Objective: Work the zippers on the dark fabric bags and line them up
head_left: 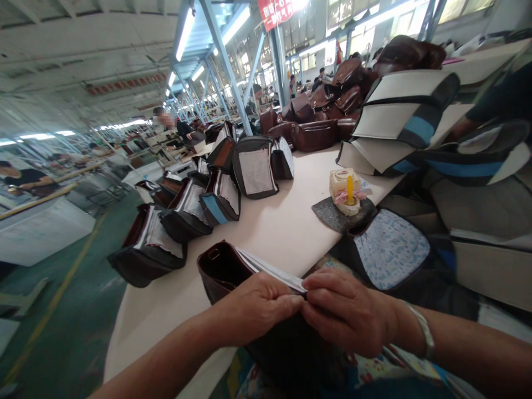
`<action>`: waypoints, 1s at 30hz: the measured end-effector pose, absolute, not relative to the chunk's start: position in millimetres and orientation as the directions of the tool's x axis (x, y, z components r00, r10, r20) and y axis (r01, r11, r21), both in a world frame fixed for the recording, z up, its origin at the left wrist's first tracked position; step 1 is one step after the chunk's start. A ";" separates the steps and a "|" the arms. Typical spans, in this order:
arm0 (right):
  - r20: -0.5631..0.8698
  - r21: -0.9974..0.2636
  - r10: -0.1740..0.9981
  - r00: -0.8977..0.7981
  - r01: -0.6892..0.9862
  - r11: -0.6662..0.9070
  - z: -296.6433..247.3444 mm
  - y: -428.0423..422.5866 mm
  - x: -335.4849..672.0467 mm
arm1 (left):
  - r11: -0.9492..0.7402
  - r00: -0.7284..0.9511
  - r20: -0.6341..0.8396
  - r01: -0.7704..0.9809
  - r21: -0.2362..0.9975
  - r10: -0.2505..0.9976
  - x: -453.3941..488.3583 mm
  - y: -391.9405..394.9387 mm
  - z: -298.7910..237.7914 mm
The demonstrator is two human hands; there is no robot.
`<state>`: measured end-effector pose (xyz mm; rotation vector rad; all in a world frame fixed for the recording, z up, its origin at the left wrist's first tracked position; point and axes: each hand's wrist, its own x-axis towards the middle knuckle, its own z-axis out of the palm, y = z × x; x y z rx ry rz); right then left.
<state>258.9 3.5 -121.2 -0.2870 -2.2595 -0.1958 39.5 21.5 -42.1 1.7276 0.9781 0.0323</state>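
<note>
Brown leather made up the open bag [222, 271] at the near edge of the worktop [270, 233], with a pale strip [270, 270] running along its rim. The left hand [257, 307] and right hand [347, 313] met over that rim, the fingers [286, 302] of both pinched narrowly on the leather and strip, fingertips almost touching. A metal bangle [424, 330] circled the right wrist. To the left, a row of dark bags [185, 213] stood along the worktop, their mouths showing pale linings, and some had blue patches. Just right of the row, a dark mat [341, 215] carried a cream block [344, 191] with a yellow piece upright in it. Nearer the right hand lay a blue-flecked panel [388, 249], and stacked white, black and blue panels [405, 108] rose beyond it. A heap of brown bags [313, 136] filled the far end of the worktop. Further along, a co-worker [183, 130] sat at the bench, and another person's dark sleeve [499, 94] showed at far right. Green floor [70, 288] with a yellow line ran along the left.
</note>
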 end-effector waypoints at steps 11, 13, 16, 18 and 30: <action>0.422 -0.801 0.684 -0.595 0.108 0.589 -105.1 10.2 265.0 | -0.345 0.624 -0.274 0.686 0.641 0.732 44.2 0.5 -38.6; 0.383 -0.776 0.603 -0.700 0.111 0.621 -94.6 18.1 261.9 | -0.421 0.634 -0.182 0.673 0.608 0.752 46.5 -6.1 -43.0; 0.357 -0.775 0.467 -0.809 0.022 0.631 -86.3 28.2 257.5 | -0.435 0.580 -0.103 0.706 0.558 0.808 46.6 -12.9 -46.9; 0.345 -0.801 0.434 -0.832 -0.020 0.599 -86.6 30.4 256.4 | -0.366 0.517 -0.152 0.755 0.544 0.842 43.6 -13.4 -41.6; 0.315 -0.841 0.487 -0.815 -0.002 0.541 -97.4 19.3 256.7 | -0.169 0.591 -0.466 0.720 0.674 0.658 8.3 28.0 -18.3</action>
